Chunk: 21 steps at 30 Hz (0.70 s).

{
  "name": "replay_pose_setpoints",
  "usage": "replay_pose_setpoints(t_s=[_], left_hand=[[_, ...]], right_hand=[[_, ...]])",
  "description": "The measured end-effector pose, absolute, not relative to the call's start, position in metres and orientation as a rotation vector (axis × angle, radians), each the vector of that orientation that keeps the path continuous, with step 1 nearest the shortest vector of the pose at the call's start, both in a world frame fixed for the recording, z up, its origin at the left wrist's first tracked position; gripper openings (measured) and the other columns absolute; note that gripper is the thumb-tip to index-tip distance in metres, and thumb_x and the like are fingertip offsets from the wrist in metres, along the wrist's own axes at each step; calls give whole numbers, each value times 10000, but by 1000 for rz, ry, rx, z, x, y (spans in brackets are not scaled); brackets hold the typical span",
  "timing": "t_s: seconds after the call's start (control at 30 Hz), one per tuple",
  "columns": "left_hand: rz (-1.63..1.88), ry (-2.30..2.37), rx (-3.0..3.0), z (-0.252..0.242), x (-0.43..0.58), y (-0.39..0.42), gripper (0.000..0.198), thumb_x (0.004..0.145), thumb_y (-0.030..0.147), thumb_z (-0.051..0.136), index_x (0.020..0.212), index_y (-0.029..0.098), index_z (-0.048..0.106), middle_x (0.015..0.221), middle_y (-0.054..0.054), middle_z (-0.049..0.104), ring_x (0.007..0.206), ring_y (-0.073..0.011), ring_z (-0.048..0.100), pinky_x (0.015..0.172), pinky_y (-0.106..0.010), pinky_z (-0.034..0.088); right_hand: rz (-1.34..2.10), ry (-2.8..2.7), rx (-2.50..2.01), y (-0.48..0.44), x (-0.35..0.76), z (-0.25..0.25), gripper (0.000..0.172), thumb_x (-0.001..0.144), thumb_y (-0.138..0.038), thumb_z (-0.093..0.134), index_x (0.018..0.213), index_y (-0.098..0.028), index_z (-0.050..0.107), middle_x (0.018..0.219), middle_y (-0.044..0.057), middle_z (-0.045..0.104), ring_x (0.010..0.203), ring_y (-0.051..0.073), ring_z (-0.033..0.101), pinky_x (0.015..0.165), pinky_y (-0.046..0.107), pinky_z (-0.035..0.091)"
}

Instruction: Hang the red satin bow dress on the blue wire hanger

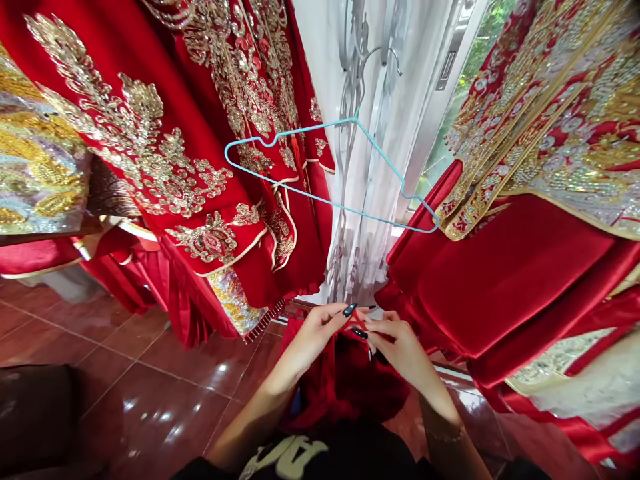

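Both my hands meet low in the middle of the head view, at the top of a dark red garment that hangs down in front of my body. My left hand is closed, thumb and fingers pinching a thin red strap. From the other side my right hand is closed on the same strap, its fingertips close to the left ones. The fingertips partly cover the strap, so its exact form is hard to see. Ahead of and above the hands, a light blue wire hanger hangs bare from its hook.
Red gowns with gold and silver embroidery hang on the left. An embroidered jacket and a plain red satin skirt hang on the right. Behind the hanger are a white curtain and a window frame. Below is a reddish tiled floor.
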<state>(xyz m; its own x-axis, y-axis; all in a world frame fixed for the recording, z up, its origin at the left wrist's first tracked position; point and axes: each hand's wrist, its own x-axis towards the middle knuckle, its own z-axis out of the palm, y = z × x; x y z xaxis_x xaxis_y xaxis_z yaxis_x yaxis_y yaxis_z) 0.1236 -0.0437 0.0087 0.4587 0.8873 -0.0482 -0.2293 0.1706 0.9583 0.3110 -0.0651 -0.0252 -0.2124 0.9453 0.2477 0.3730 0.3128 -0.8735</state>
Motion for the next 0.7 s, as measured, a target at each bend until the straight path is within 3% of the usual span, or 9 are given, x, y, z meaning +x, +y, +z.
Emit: replay_pose_setpoints(t_s=[0.07, 0.13, 0.17, 0.23, 0.3, 0.37, 0.43, 0.57, 0.7], left_hand=[[878, 703, 1001, 2, 116, -41, 288, 757, 409, 816, 886, 162, 746, 1067, -107, 791, 1005, -242, 739, 991, -313, 509], [902, 688, 894, -5, 101, -37, 257, 740, 330, 825, 929, 177, 742, 1048, -98, 797, 946, -223, 755, 975, -311, 515], [924, 690, 875, -8, 92, -34, 254, 746, 307, 813, 955, 178, 749, 1059, -99, 796, 945, -223, 758, 983, -316, 515], [943, 713, 913, -10, 71, -29, 274, 744, 270, 788, 997, 168, 772, 1103, -110, 787, 1010, -246, 754, 1023, -331, 506], [900, 788, 993, -8, 51, -25, 301, 731, 224, 753, 1022, 156, 788, 1165, -119, 769, 1124, -271, 719, 1087, -346, 475], [865, 882, 1045, -3, 35, -23, 320, 707, 193, 727, 1016, 150, 800, 1202, -127, 755, 1158, -285, 703, 1119, -359, 459], [896, 957, 1042, 0, 25, -23, 312, 711, 217, 728, 1005, 153, 809, 1248, -136, 733, 1100, -296, 728, 1085, -373, 500], [987, 1019, 1021, 3, 17, -25, 354, 721, 320, 792, 1049, 187, 808, 1411, -145, 627, 933, -308, 776, 898, -399, 616], [1020, 1056, 1099, 5, 15, -27, 444, 715, 395, 841, 1120, 220, 786, 1515, -139, 523, 988, -326, 766, 825, -382, 642]], right_hand=[[976, -1661, -1185, -71, 322, -21, 307, 912, -421, 610, 782, -210, 791, 500, 20, 606, 570, 160, 542, 677, 303, 503], [1112, -1507, -1084, -77, 335, -14, 318, 922, -445, 609, 896, -195, 804, 479, 10, 592, 484, 145, 532, 651, 311, 527], [1138, -1440, -1023, -79, 343, -10, 335, 923, -455, 606, 999, -191, 798, 576, 32, 668, 518, 158, 593, 684, 329, 556], [1054, -1405, -980, -81, 357, -1, 406, 927, -438, 596, 1239, -214, 727, 1003, 102, 773, 825, 215, 737, 882, 383, 581], [849, -1501, -1076, -80, 371, 8, 513, 924, -364, 588, 1427, -263, 592, 1403, 106, 622, 1205, 239, 665, 1101, 422, 484], [614, -1625, -1231, -75, 382, 17, 589, 925, -286, 556, 1510, -288, 492, 1540, 73, 487, 1355, 221, 559, 1184, 420, 403], [379, -1717, -1335, -67, 392, 27, 598, 937, -247, 506, 1533, -273, 459, 1541, 63, 485, 1370, 207, 543, 1184, 397, 411], [-48, -1783, -1335, -45, 412, 49, 513, 963, -237, 457, 1467, -215, 548, 1454, 79, 579, 1320, 222, 590, 1131, 373, 484], [-122, -1744, -1337, -12, 429, 69, 534, 916, -308, 608, 1435, -182, 587, 1352, 101, 658, 1118, 251, 707, 1051, 408, 555]])
